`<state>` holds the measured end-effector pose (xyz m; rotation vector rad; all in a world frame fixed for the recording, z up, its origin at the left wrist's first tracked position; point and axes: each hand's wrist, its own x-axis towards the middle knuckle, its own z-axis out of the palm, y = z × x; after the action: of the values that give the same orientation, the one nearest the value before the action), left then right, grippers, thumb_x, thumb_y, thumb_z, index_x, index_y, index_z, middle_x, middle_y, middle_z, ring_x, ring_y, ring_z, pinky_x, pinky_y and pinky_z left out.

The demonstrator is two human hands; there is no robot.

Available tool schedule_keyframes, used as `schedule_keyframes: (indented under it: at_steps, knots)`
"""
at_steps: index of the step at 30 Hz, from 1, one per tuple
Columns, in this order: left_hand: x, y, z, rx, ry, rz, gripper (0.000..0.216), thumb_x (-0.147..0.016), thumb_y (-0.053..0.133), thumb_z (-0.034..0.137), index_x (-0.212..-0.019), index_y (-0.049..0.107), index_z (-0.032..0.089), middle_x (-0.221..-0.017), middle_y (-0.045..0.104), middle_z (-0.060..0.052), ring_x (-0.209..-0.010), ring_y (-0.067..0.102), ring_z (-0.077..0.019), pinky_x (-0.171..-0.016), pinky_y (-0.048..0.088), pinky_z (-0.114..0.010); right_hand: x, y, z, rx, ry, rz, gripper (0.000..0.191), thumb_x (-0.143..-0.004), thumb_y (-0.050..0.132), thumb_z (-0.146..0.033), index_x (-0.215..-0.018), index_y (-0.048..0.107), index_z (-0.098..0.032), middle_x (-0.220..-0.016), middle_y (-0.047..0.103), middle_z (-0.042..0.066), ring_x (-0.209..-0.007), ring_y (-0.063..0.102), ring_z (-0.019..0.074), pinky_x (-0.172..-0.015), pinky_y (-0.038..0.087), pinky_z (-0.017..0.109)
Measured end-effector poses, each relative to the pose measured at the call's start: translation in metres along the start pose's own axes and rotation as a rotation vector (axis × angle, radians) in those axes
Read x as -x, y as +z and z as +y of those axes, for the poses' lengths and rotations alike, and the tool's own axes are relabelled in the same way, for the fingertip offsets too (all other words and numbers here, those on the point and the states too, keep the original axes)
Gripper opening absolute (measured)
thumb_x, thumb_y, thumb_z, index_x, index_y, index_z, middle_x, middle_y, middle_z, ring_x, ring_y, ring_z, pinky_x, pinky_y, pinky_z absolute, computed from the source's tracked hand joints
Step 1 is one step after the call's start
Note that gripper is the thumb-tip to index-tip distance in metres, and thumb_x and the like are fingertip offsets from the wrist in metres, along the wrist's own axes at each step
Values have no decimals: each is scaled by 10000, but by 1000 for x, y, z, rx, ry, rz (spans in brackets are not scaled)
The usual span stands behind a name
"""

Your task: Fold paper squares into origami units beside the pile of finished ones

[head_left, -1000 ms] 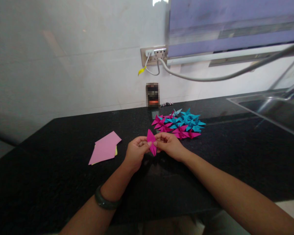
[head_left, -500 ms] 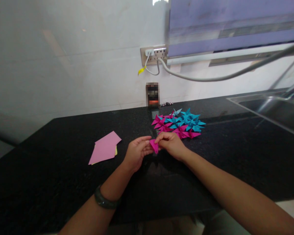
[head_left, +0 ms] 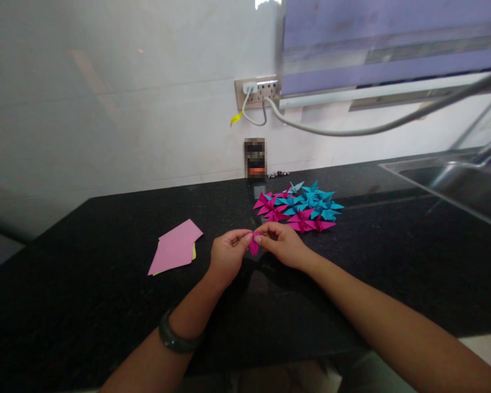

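Fingers (head_left: 238,234) of both hands were clamped on a small folded magenta paper (head_left: 253,247), thumbs toward the viewer and meeting near its top. Left hand (head_left: 226,256) and right hand (head_left: 287,245) gripped it from opposite sides, presumably because so light a piece needed steadying from both; its point hung downward between them, above the black counter (head_left: 286,316). Pink sheets (head_left: 175,249) lay flat and skewed to the left, well apart from the left hand, with a yellow sheet (head_left: 194,252) showing at one edge; the spot probably left the working space free. Beyond the right hand, magenta figures (head_left: 300,219) and blue figures (head_left: 318,204) were crowded together, perhaps grouped to save room. Farther back, a small upright object (head_left: 255,158), its front pixelated, stood near the wall beside a beaded string (head_left: 279,174). Above was a socket panel (head_left: 267,93).
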<state>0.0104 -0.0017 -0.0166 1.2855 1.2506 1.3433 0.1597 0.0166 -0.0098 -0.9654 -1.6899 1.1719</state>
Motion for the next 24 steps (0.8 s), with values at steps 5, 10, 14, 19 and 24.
schedule_keyframes:
  at_steps: [5,10,14,19,24]
  knots:
    - [1,0,-1,-33,32,-37,249,-633,670,297,-811,670,123,-725,687,-57,-633,610,-141,-600,476,-247,-1,-2,3,38,-17,38,130,-704,585,-265,-725,582,-137,-603,541,-17,-529,457,82,-510,360,210]
    - [1,0,1,-58,42,-19,192,-623,675,296,-715,676,127,-645,677,-44,-581,598,-133,-568,467,-239,0,-3,1,39,-55,38,115,-682,616,-247,-672,582,-138,-627,572,-4,-565,485,93,-552,381,224]
    - [1,-1,3,-102,51,-21,163,-625,669,280,-679,673,126,-604,666,-37,-541,582,-124,-524,451,-226,0,-4,-1,2,-45,23,121,-662,629,-244,-643,582,-134,-617,572,-1,-560,488,95,-549,382,227]
    - [2,0,7,-165,62,-51,135,-646,639,257,-665,670,127,-552,645,-18,-496,557,-110,-475,423,-207,-1,-6,-1,-55,25,0,131,-617,651,-243,-609,583,-131,-581,574,-4,-517,472,87,-517,363,223]
    - [3,0,10,-162,94,-50,104,-632,642,238,-640,668,138,-592,661,-24,-545,577,-122,-528,444,-222,2,-1,-2,-74,53,53,139,-603,648,-247,-570,571,-135,-516,534,-26,-466,426,71,-473,325,210]
